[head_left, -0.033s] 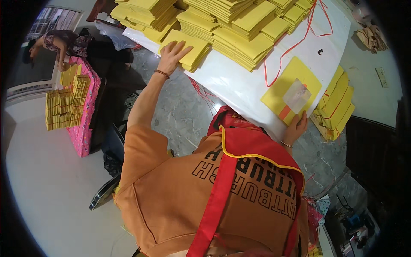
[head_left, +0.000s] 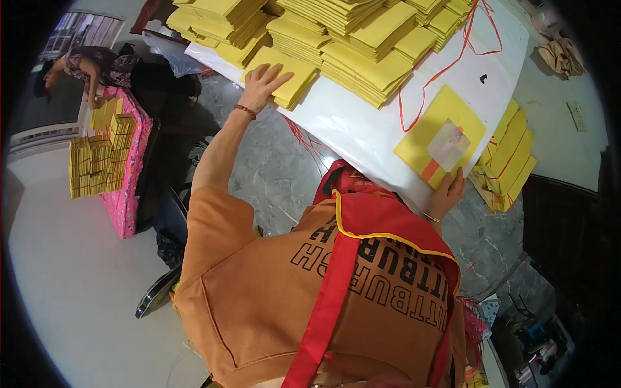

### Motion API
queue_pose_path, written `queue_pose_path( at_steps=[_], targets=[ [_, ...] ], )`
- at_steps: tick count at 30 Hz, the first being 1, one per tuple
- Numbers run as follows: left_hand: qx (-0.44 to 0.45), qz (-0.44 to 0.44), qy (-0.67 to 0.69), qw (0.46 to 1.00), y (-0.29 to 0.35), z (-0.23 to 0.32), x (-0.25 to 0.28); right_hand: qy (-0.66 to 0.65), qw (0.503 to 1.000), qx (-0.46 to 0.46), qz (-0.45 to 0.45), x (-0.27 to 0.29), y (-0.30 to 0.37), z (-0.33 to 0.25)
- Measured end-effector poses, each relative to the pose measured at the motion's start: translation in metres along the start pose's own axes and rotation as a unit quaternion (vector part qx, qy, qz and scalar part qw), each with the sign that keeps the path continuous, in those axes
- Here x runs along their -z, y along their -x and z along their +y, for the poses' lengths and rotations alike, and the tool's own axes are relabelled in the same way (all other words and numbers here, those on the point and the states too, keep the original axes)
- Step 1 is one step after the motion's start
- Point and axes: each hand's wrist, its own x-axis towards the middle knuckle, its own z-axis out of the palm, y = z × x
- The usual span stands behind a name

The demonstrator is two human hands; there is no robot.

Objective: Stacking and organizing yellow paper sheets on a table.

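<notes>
My left hand (head_left: 261,87) lies with spread fingers on top of a small stack of folded yellow paper (head_left: 292,76) at the table's near left edge. My right hand (head_left: 448,194) is at the table's near edge, thumb and a finger apart, by the lower corner of a flat yellow paper sheet (head_left: 442,107). On that sheet rests a pale translucent square (head_left: 449,145), with an orange-red strip (head_left: 431,169) beside it. The undersides of both hands are hidden.
Many stacks of folded yellow paper (head_left: 362,68) crowd the far side of the white-covered table (head_left: 346,129). A loose red ribbon (head_left: 427,84) trails across it. Tied yellow bundles (head_left: 508,158) sit off the right edge. At far left, another person (head_left: 90,64) leans over a pink-covered table (head_left: 129,187).
</notes>
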Motion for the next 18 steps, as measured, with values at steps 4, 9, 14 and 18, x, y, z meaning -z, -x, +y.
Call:
queue_pose_path(
  at_steps=[4, 9, 14, 18],
  targets=[
    [-0.064, -0.036, 0.061, 0.995, 0.005, -0.015, -0.015, 0.000, 1.000, -0.003, 0.003, 0.001, 0.005, -0.004],
    [-0.103, -0.184, 0.008, 0.978, -0.005, -0.021, -0.009, 0.014, 1.000, 0.016, 0.007, 0.001, 0.002, 0.002],
    [-0.139, -0.287, -0.032, 0.947, -0.004, -0.020, -0.010, 0.020, 1.000, 0.019, 0.007, 0.001, -0.002, 0.005],
    [-0.147, -0.264, -0.002, 0.953, -0.018, -0.014, 0.002, 0.047, 0.998, 0.028, 0.020, 0.004, -0.001, 0.004]
  ],
)
